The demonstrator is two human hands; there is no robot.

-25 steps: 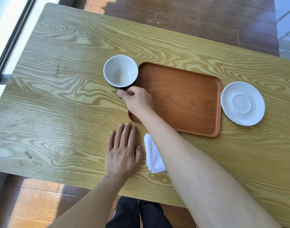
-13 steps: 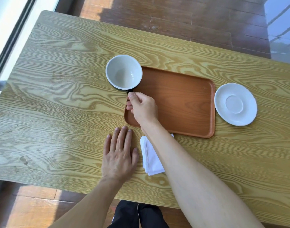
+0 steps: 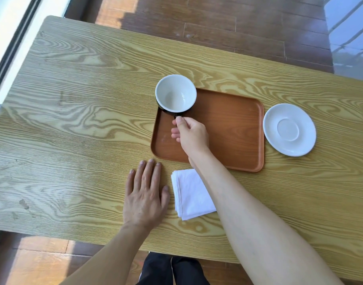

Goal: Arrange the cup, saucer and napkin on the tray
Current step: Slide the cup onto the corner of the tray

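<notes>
Over the tray's (image 3: 228, 128) 10 o'clock corner, right hand (image 3: 191, 134) fingers are pinching the cup (image 3: 175, 93) handle; left hand (image 3: 144, 194) is lying flat, fingers spread, on worktop (image 3: 73, 120).

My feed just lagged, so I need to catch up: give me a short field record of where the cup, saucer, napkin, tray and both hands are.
cup: held by its handle, over the tray's far left corner
tray: on the table, nothing resting on it that I can see
saucer: on the table, right of the tray
napkin: folded, on the table near the tray's front edge
right hand: pinching the cup handle
left hand: flat on the table, left of the napkin
</notes>
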